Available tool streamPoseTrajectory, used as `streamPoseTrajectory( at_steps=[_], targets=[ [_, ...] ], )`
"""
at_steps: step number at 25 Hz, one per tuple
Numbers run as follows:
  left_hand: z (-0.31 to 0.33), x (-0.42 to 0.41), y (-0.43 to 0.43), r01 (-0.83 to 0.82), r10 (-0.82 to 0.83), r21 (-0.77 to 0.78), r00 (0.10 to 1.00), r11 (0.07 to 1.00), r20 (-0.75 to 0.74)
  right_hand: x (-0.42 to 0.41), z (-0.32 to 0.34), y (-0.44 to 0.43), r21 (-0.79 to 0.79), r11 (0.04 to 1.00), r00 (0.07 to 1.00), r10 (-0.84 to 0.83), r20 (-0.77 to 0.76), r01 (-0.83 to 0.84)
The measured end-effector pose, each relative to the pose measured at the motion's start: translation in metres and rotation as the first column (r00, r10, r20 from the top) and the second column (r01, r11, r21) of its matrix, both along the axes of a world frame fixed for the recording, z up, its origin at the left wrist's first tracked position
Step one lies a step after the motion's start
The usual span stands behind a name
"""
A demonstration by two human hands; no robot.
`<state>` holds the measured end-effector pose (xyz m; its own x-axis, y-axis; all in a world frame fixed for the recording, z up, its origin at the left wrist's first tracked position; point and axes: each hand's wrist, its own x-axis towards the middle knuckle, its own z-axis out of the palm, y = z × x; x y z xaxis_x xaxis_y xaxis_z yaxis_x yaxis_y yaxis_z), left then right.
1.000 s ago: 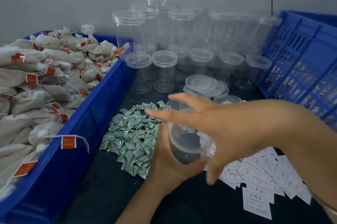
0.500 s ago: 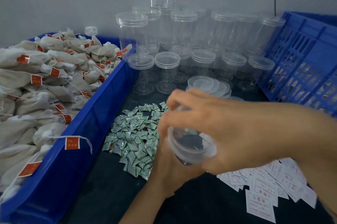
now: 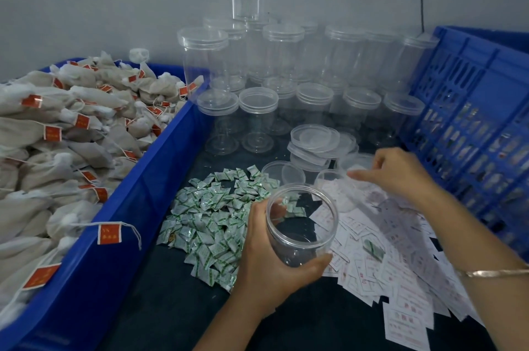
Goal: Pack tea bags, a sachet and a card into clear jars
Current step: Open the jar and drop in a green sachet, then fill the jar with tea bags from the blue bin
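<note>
My left hand grips a clear jar round its lower wall, tilted with its open mouth toward me and nothing inside. My right hand is off to the right of the jar, fingers curled on a blurred clear lid just above the cards. Green-and-white sachets lie in a heap left of the jar. White printed cards are spread under and right of it. Cloth tea bags with red tags fill the blue bin on the left.
Lidded clear jars stand stacked in rows against the back wall. Loose lids are piled in front of them. A blue slatted crate walls off the right side. Dark tabletop shows at the front.
My right hand took the lid off the jar and carried it away to the right. The left hand lowered the jar slightly, its mouth now uncovered.
</note>
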<state>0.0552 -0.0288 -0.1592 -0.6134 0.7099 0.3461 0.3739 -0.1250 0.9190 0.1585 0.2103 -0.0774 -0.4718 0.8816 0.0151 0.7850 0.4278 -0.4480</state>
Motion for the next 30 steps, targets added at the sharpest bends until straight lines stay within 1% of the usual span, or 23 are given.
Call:
streamPoseTrajectory(
  at_steps=[2, 4, 5, 6, 7, 8, 9, 11, 12, 14, 15, 16, 17, 19, 21, 23, 24, 25, 26, 27, 28, 29, 30],
  targets=[
    [-0.001, 0.000, 0.000, 0.005, -0.005, 0.009, 1.000, 1.000, -0.004, -0.001, -0.016, 0.006, -0.033, 0.998, 0.998, -0.053, 0.044, 0.054],
    [0.000, 0.000, 0.000, 0.011, -0.011, 0.016, 1.000, 1.000, -0.008, -0.001, -0.020, 0.005, 0.029, 0.999, 0.997, -0.042, 0.065, 0.040],
    [0.001, 0.000, 0.000, 0.017, -0.017, 0.017, 1.000, 1.000, -0.007, 0.000, -0.019, -0.001, 0.083, 0.996, 1.000, -0.017, 0.015, 0.016],
    [0.003, 0.000, -0.001, 0.025, -0.025, 0.011, 1.000, 1.000, -0.007, 0.000, -0.016, -0.008, 0.111, 0.994, 0.995, 0.022, -0.096, -0.011],
    [0.004, 0.001, -0.001, 0.030, -0.030, -0.005, 1.000, 1.000, -0.004, 0.005, -0.014, -0.021, 0.069, 0.996, 0.967, 0.070, -0.246, -0.055],
    [0.006, 0.000, -0.002, 0.038, -0.037, -0.034, 0.999, 0.999, 0.004, 0.003, -0.012, -0.038, -0.030, 0.991, 0.915, 0.107, -0.390, -0.129],
    [0.009, -0.001, -0.005, 0.056, -0.055, -0.075, 0.998, 0.996, 0.023, 0.004, -0.011, -0.059, -0.164, 0.958, 0.853, 0.124, -0.507, -0.236],
    [0.019, -0.006, -0.012, 0.148, -0.141, -0.195, 0.989, 0.970, 0.048, 0.008, -0.020, -0.091, -0.387, 0.811, 0.740, 0.083, -0.667, -0.439],
    [0.026, -0.010, -0.017, 0.215, -0.212, -0.272, 0.976, 0.938, 0.043, 0.010, -0.025, -0.106, -0.419, 0.735, 0.694, 0.096, -0.713, -0.533],
    [0.047, -0.017, -0.028, 0.278, -0.320, -0.463, 0.947, 0.841, -0.012, 0.012, -0.039, -0.137, -0.315, 0.675, 0.622, 0.274, -0.733, -0.667],
    [0.061, -0.021, -0.034, 0.247, -0.341, -0.570, 0.938, 0.783, -0.062, 0.013, -0.049, -0.149, -0.257, 0.700, 0.605, 0.306, -0.736, -0.667],
    [0.077, -0.027, -0.043, 0.190, -0.350, -0.647, 0.928, 0.738, -0.126, 0.012, -0.058, -0.157, -0.241, 0.723, 0.597, 0.285, -0.750, -0.647],
    [0.093, -0.034, -0.051, 0.129, -0.351, -0.669, 0.913, 0.732, -0.208, 0.012, -0.067, -0.163, -0.221, 0.748, 0.593, 0.273, -0.758, -0.626],
    [0.127, -0.055, -0.065, -0.001, -0.291, -0.589, 0.869, 0.808, -0.401, 0.003, -0.070, -0.167, -0.180, 0.775, 0.575, 0.270, -0.772, -0.605],
    [0.159, -0.089, -0.068, -0.168, -0.122, -0.427, 0.810, 0.888, -0.574, -0.003, -0.074, -0.166, -0.202, 0.771, 0.589, 0.261, -0.765, -0.604],
    [0.176, -0.140, -0.058, -0.360, 0.073, -0.339, 0.772, 0.869, -0.632, -0.006, -0.081, -0.166, -0.228, 0.765, 0.586, 0.229, -0.777, -0.602],
    [0.177, -0.166, -0.053, -0.463, 0.151, -0.350, 0.752, 0.814, -0.641, -0.006, -0.084, -0.167, -0.237, 0.765, 0.586, 0.216, -0.781, -0.599],
    [0.170, -0.191, -0.051, -0.537, 0.192, -0.412, 0.749, 0.736, -0.634, -0.007, -0.087, -0.167, -0.236, 0.768, 0.588, 0.216, -0.779, -0.595],
    [0.159, -0.209, -0.052, -0.566, 0.175, -0.524, 0.768, 0.636, -0.617, -0.008, -0.089, -0.167, -0.229, 0.772, 0.591, 0.223, -0.775, -0.592],
    [0.144, -0.220, -0.054, -0.550, 0.084, -0.669, 0.799, 0.500, -0.595, -0.007, -0.091, -0.167, -0.226, 0.775, 0.591, 0.224, -0.775, -0.590],
    [0.125, -0.226, -0.057, -0.513, -0.075, -0.794, 0.823, 0.326, -0.563, -0.007, -0.091, -0.167, -0.229, 0.776, 0.591, 0.218, -0.777, -0.588],
    [0.107, -0.230, -0.057, -0.509, -0.234, -0.847, 0.815, 0.151, -0.531, -0.007, -0.091, -0.167, -0.233, 0.775, 0.590, 0.213, -0.779, -0.587],
    [0.095, -0.231, -0.056, -0.543, -0.333, -0.839, 0.783, 0.046, -0.525, -0.006, -0.090, -0.168, -0.235, 0.777, 0.594, 0.211, -0.776, -0.584]
  ],
)
